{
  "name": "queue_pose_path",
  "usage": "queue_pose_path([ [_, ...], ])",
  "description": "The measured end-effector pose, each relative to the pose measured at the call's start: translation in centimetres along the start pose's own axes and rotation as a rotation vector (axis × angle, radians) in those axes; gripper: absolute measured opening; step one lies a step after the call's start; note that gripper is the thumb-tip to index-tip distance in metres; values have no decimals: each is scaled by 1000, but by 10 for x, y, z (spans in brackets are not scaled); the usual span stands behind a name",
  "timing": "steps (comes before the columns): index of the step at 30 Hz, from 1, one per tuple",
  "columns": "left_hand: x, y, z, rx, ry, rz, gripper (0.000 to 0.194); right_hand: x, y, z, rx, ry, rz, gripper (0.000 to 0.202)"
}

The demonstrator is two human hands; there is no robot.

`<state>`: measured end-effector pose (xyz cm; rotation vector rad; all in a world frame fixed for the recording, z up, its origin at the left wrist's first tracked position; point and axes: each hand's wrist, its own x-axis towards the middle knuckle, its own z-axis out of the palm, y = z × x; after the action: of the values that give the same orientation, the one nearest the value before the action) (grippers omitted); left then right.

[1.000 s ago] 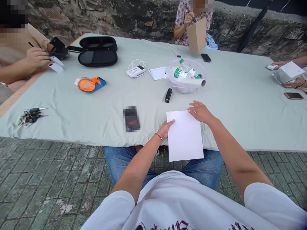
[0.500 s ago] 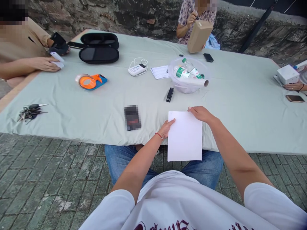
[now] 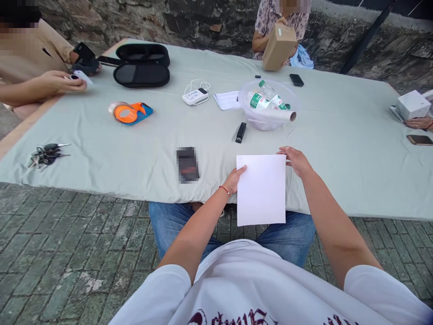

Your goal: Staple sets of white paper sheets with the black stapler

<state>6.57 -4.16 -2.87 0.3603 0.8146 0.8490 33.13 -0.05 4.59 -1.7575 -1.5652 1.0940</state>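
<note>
White paper [image 3: 261, 192] hangs partly over the near table edge, in front of my lap. My left hand [image 3: 234, 178] is closed on its left edge, the thumb lying on top. At the upper right corner is my right hand [image 3: 295, 160], its fingers apart and the fingertips at the paper's edge. Beyond the paper lies a black stapler [image 3: 241, 132]. A dark, blurred-out item [image 3: 187, 165] rests on the cloth to the left of my left hand.
On the cloth-covered table [image 3: 338, 149] are a tub of bottles [image 3: 267, 123], an orange tape dispenser [image 3: 130, 113], keys [image 3: 47, 155], a black case [image 3: 142, 74], a white device [image 3: 195, 96] and phones [image 3: 297, 80]. People at the left, far side and right handle items.
My right hand has shifted right along the paper's top to its corner, and its fingers have spread. Across the table, a person's cardboard box has tilted slightly. My left hand keeps its hold.
</note>
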Motion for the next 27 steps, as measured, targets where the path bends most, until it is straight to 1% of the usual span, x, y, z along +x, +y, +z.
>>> queue_pose_path([
  [2,0,0,0,-9,1,2,38,-3,11,-1,225,63,84,53],
  [5,0,0,0,-10,-3,1,37,-10,25,7,462,1,205,56],
  [7,0,0,0,-8,0,0,35,-15,31,16,545,-40,221,55],
  [9,1,0,-1,-6,5,0,34,-17,35,27,566,-11,194,53],
  [12,1,0,-2,-4,17,5,33,-17,36,36,458,83,98,55],
  [15,1,0,-1,-7,24,2,33,-16,37,33,229,132,-21,57],
  [18,-1,2,0,-12,7,-10,33,-17,37,23,32,116,-86,51],
  [21,-3,3,2,-7,-21,-18,33,-21,32,15,-85,111,-117,46],
  [23,-4,4,3,-5,-35,-15,32,-22,27,13,-163,119,-177,45],
  [25,-5,4,3,-1,-39,-13,33,-21,22,12,-250,86,-251,43],
  [27,-4,4,2,10,-29,-19,33,-19,18,11,-325,33,-296,39],
])
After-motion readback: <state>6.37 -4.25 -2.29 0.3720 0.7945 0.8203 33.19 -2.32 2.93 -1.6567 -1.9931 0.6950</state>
